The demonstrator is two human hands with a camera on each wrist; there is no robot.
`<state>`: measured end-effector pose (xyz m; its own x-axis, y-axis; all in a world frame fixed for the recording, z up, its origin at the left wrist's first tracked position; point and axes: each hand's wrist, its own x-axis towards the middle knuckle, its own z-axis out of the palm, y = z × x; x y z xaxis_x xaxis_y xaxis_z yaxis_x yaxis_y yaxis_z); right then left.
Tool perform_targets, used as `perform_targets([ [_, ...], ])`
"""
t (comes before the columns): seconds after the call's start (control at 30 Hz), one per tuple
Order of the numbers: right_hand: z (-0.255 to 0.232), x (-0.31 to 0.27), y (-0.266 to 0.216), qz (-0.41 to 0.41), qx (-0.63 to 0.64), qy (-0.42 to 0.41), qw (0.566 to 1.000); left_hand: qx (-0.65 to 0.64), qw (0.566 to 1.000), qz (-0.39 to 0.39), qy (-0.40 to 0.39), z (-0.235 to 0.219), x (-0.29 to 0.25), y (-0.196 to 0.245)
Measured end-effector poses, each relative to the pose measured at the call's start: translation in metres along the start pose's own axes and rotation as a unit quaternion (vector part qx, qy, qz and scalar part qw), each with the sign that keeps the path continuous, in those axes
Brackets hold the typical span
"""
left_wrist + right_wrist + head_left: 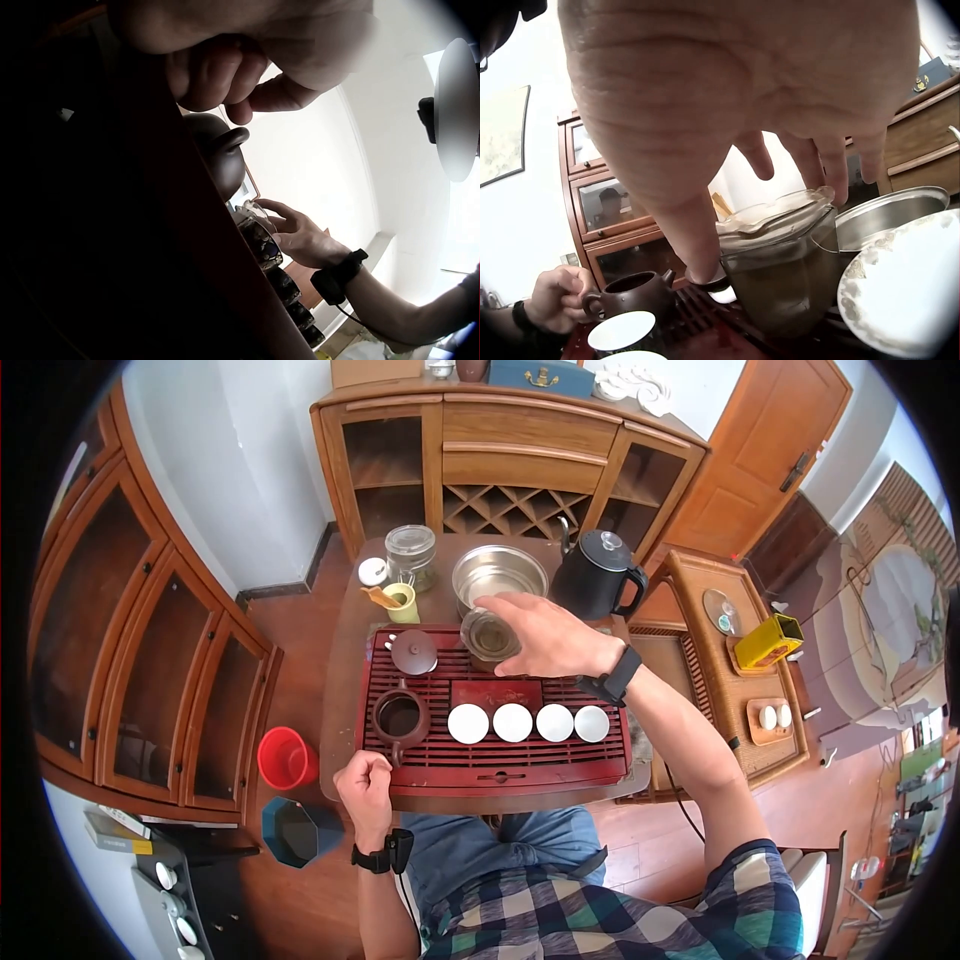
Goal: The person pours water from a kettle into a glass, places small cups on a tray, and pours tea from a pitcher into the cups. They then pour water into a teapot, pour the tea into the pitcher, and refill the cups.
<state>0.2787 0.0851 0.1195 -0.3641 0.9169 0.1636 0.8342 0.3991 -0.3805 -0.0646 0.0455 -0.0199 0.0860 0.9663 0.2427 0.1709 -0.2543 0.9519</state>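
My right hand [550,635] is spread from above around a clear glass pitcher [482,645]. In the right wrist view its thumb lies beside the glass and straight fingers hang behind the wavy-edged top of the pitcher [784,270]. The pitcher stands at the back of the dark red slatted tea tray [500,777]. My left hand [365,790] is curled at the tray's front left corner, just short of the handle of a brown teapot [412,735]. That teapot is uncovered. In the left wrist view the teapot's handle [234,138] shows apart from the curled fingers [217,79].
White-lined cups [512,722] line the tray's front. A small brown pot [414,651] sits back left. Behind are a steel bowl [500,565], black kettle [598,575], lidded glass jar [411,550] and pale green holder [402,605]. A red bin [287,757] stands left.
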Motion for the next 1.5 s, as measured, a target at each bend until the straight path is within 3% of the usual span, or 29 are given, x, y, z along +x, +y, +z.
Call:
perform_targets([
  [1.5,-0.015,0.000,-0.010,0.020,0.026,0.032,0.999,0.006,1.000,0.008,0.005,0.001,0.000,0.004],
])
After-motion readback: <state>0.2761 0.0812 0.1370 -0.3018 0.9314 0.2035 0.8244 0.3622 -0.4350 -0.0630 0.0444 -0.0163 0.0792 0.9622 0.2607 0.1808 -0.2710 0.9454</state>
